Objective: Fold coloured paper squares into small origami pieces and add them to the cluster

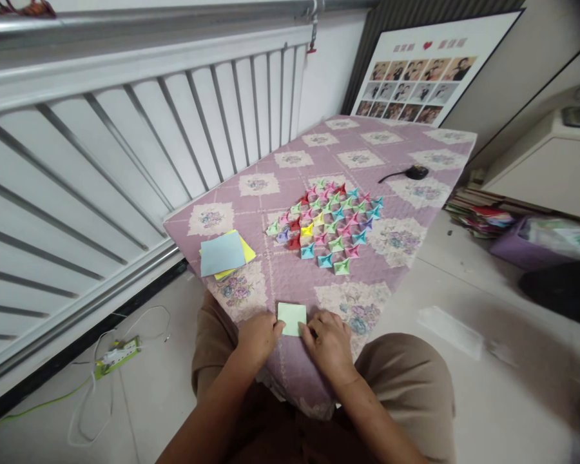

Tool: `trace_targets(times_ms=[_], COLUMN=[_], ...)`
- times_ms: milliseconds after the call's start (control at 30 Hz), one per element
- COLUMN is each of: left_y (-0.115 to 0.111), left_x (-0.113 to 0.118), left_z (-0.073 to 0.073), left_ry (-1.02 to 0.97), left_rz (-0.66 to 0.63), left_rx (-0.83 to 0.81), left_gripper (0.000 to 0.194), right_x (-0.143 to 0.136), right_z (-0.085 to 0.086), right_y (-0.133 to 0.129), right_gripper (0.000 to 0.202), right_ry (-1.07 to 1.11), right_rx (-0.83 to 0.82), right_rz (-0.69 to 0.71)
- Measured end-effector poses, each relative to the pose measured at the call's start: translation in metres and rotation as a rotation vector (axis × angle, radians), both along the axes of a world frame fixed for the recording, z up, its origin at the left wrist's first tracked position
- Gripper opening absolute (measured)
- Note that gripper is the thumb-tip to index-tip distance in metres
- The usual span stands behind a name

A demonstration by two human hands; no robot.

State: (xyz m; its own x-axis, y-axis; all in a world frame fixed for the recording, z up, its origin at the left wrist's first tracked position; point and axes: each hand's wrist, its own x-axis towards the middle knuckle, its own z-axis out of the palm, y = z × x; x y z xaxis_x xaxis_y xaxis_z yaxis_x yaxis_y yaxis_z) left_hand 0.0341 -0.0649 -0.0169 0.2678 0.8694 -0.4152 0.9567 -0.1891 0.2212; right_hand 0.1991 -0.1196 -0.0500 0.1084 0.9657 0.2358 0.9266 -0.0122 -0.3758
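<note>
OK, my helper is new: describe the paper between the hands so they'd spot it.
On the purple floral tablecloth, go toward the near corner. There, between the left hand and right hand, lies the pale green paper, flat, unlike the pointed origami pieces beyond.

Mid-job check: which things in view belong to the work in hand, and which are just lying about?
Likely part of the work:
- pale green paper, between the left hand and right hand
- folded paper pieces, grouped on the table
- blue sheet, overlapping yellow paper

Apparently just lying about:
- black corded object
- power strip
- purple bin
- photo board
</note>
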Motion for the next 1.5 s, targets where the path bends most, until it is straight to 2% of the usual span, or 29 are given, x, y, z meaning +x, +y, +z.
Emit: trace_targets(times_ms=[467,600,700,767,867,967,1067,1133,1300,1500], left_y=[-0.004,-0.01,-0.019,-0.026,-0.034,-0.036,-0.033,-0.032,-0.033,-0.03], left_x=[0.0,-0.003,-0.004,-0.005,-0.007,-0.011,-0.013,-0.014,-0.015,-0.023], left_z=[-0.002,-0.006,-0.013,-0.021,-0.035,-0.046,-0.048,-0.047,-0.046,-0.044], left_ry=[0.009,-0.072,-0.16,-0.223,-0.258,-0.212,-0.184,-0.174,-0.168,-0.141], left_rz=[-0.031,-0.038,-0.159,-0.31,-0.476,-0.48,-0.482,-0.492,-0.509,-0.51], left_rx=[0.063,0.171,0.291,0.337,0.344,0.327,0.312,0.305,0.309,0.302], left_gripper=[0.034,0.027,0.025,0.029,0.053,0.073,0.079,0.079,0.08,0.085], right_x=[-0.002,-0.001,-0.001,-0.001,-0.001,0.0,0.0,0.001,0.003,0.013], right_z=[0.002,0.002,0.002,0.002,0.003,0.001,-0.002,-0.006,-0.014,-0.016], right_y=[0.005,0.006,0.006,0.006,0.006,0.005,0.003,0.002,-0.001,-0.007], right_gripper=[0.026,0.025,0.024,0.023,0.024,0.02,0.011,0.018,0.04,0.049], right_ry=[-0.072,-0.081,-0.087,-0.088,-0.085,-0.074,-0.057,-0.061,-0.133,-0.2], right_rx=[-0.016,-0.046,-0.067,-0.068,-0.042,-0.015,0.004,0.033,-0.034,-0.134], right_rz=[-0.012,-0.013,-0.013,-0.009,-0.007,-0.013,-0.023,0.025,0.325,0.343])
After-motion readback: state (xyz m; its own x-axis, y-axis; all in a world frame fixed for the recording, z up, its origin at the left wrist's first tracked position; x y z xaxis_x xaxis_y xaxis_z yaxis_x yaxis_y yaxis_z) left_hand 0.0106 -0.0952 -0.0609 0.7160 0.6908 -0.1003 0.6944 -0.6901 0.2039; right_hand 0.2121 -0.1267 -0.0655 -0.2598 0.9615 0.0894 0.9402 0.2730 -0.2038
